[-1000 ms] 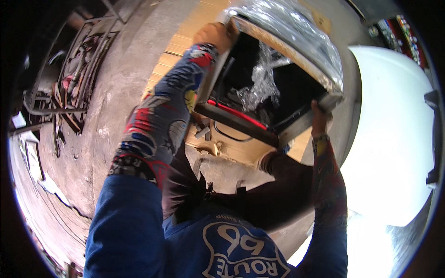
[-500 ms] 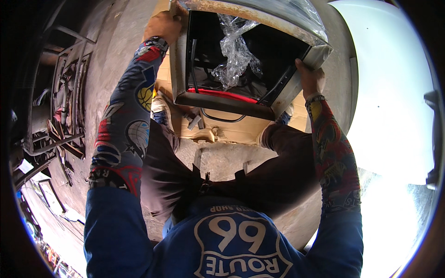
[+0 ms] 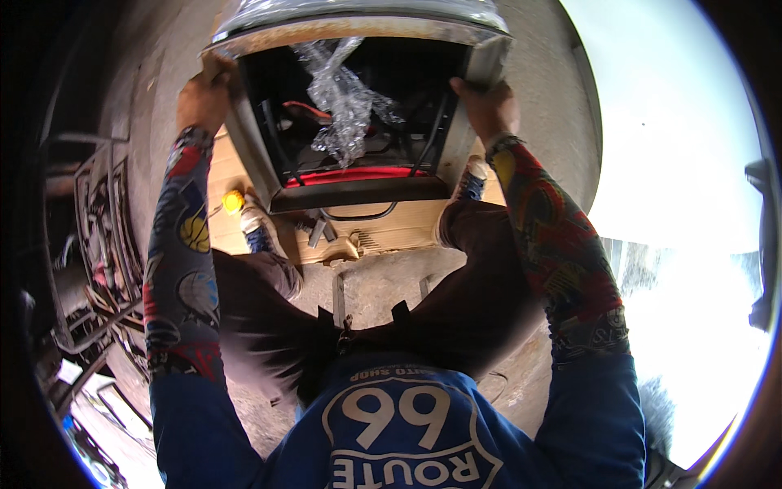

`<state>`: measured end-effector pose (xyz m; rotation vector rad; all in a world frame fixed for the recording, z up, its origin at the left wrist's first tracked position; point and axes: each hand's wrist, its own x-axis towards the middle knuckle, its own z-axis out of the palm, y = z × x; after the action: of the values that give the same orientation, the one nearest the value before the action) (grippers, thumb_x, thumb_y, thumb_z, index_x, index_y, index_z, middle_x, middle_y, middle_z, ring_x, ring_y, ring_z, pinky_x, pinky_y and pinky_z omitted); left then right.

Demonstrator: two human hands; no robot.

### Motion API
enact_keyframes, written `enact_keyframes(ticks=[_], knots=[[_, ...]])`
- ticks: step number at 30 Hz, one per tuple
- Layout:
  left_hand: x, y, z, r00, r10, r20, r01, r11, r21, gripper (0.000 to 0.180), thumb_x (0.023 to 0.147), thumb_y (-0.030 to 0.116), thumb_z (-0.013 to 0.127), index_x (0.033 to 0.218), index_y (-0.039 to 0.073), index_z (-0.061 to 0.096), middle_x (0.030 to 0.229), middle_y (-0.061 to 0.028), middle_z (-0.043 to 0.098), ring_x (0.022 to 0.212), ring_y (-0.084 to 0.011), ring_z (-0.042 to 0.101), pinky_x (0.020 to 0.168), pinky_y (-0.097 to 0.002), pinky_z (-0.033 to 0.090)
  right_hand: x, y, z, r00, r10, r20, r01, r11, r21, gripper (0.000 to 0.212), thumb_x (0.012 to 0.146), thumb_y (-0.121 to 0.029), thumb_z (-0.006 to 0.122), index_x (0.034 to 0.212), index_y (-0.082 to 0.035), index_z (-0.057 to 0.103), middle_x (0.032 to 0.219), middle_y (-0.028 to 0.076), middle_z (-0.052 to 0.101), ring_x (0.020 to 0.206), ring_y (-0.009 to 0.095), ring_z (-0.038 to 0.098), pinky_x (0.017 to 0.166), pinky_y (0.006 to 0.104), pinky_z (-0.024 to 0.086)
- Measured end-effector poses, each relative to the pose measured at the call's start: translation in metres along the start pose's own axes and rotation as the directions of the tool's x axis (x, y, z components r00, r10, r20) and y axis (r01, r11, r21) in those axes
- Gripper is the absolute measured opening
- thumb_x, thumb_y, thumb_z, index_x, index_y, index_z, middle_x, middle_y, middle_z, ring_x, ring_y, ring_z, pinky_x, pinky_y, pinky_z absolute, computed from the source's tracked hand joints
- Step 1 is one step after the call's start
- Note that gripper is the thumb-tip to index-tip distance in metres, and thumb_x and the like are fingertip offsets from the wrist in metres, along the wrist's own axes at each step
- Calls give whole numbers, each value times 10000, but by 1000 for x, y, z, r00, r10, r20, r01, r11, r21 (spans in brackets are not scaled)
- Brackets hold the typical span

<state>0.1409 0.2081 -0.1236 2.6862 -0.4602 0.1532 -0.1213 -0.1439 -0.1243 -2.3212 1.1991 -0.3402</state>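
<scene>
In front of me is a rectangular metal frame with worn, rust-marked edges and a dark interior. My left hand is closed around its upper left corner. On the right side bar, my right hand grips near the top, thumb on the inner edge. Crumpled clear plastic wrap hangs inside the opening. A red strip runs along the lower inside, with black bars beside it. More plastic film covers the far side. Below the frame, a black curved rod or cable shows.
Flattened cardboard lies beneath, with small metal pieces on it. A round yellow object sits by my left shoe. Metal racks with scrap stand at left. A large white surface fills the right.
The frame has shifted left and now sits more level, with both hands still on it. The yellow object beside my left shoe is now plainly visible.
</scene>
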Motion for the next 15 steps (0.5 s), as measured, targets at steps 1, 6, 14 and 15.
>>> enact_keyframes(ticks=[1,6,14,15], knots=[[0,-1,0,1000,6,1,-6,1000,-7,442,900,417,579,1063,22,693,1012,-274,678,1010,-447,638,888,-503,498,0,0,0,1000,10,1,-10,1000,-12,661,721,-576,770,1062,-14,695,1011,220,713,989,354,688,848,427,535],[-1,-4,2,999,-30,-13,31,999,34,456,894,421,593,1085,19,690,1031,-282,675,1018,-438,643,882,-498,500,-1,0,-6,999,-37,-5,36,999,-34,619,731,-545,781,1037,-14,693,974,195,719,943,357,691,835,434,538],[10,-21,10,999,-37,-8,37,999,26,494,893,474,598,1107,40,697,998,-275,688,1011,-435,654,881,-488,504,-5,-2,-14,999,-32,-40,31,999,-25,556,719,-517,794,965,-26,707,962,190,716,946,344,688,836,432,537],[11,-23,12,1000,-12,8,12,1000,1,496,892,482,597,1099,43,700,994,-275,688,1004,-433,657,875,-489,506,-5,-1,-15,999,-26,-34,25,999,-39,557,719,-520,792,964,-27,708,964,190,715,945,346,688,834,434,538]])
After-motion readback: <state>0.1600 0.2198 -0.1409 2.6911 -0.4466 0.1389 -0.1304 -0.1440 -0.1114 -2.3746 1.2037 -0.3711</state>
